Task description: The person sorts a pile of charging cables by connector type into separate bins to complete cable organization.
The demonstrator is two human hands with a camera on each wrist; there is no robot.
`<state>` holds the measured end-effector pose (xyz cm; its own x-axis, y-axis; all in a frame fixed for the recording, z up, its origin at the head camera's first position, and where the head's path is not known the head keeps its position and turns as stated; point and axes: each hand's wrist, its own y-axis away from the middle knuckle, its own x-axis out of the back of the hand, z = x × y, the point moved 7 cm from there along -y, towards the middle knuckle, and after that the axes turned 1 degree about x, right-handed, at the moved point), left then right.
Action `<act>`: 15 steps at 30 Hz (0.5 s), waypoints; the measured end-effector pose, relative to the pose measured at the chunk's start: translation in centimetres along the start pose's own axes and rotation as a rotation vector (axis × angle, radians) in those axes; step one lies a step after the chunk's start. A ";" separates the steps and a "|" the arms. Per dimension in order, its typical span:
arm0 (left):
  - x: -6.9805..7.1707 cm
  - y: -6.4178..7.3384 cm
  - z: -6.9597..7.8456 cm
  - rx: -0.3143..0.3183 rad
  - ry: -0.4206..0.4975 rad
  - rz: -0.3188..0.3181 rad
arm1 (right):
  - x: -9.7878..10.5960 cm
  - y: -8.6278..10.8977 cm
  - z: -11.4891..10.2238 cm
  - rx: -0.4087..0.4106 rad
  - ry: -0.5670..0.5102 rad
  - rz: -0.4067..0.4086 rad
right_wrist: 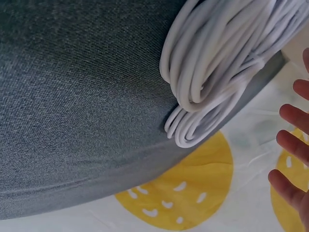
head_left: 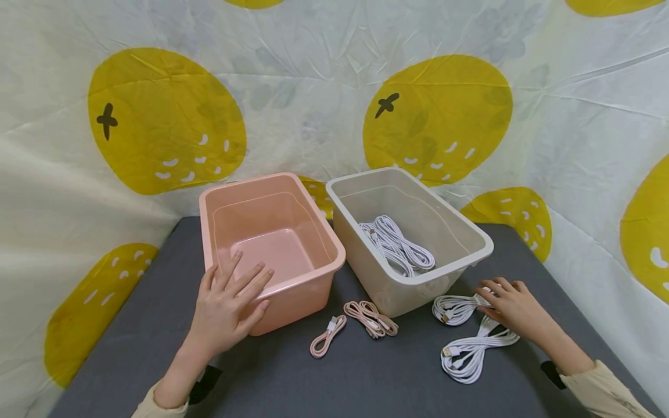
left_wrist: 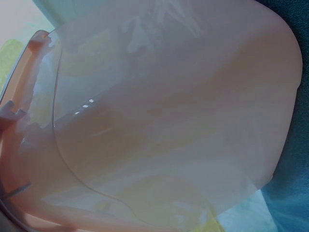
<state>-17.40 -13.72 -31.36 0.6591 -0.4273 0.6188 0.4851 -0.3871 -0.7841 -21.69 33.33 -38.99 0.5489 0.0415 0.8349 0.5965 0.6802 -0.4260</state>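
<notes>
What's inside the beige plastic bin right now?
Coiled white cables, one connector visible, lie in the beige plastic bin. Its near-left wall hides the pile's edge, and anything beneath the coils is covered.

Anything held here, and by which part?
Nothing is visibly held: the right hand is open near white cables; the left hand is spread at the pink tub's near rim.

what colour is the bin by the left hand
Plain pink; the bin shows best in the head view.

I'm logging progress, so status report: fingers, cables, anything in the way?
Left fingers over near rim of pink tub. Right fingers over coiled white USB cables, no grip visible. Nothing plainly blocking.
</notes>
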 end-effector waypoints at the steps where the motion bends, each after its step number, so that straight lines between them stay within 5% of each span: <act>1: 0.0 0.0 0.0 0.001 -0.001 -0.004 | -0.2 0.0 0.0 0.006 -0.001 0.002; 15: -0.2 0.1 -0.1 0.018 -0.008 -0.038 | -2.1 0.4 0.3 0.058 -0.066 -0.030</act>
<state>-17.56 -13.79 -31.49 0.6447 -0.4060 0.6478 0.5200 -0.3882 -0.7608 -22.76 33.71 -40.82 0.4903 0.0668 0.8690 0.5767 0.7227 -0.3809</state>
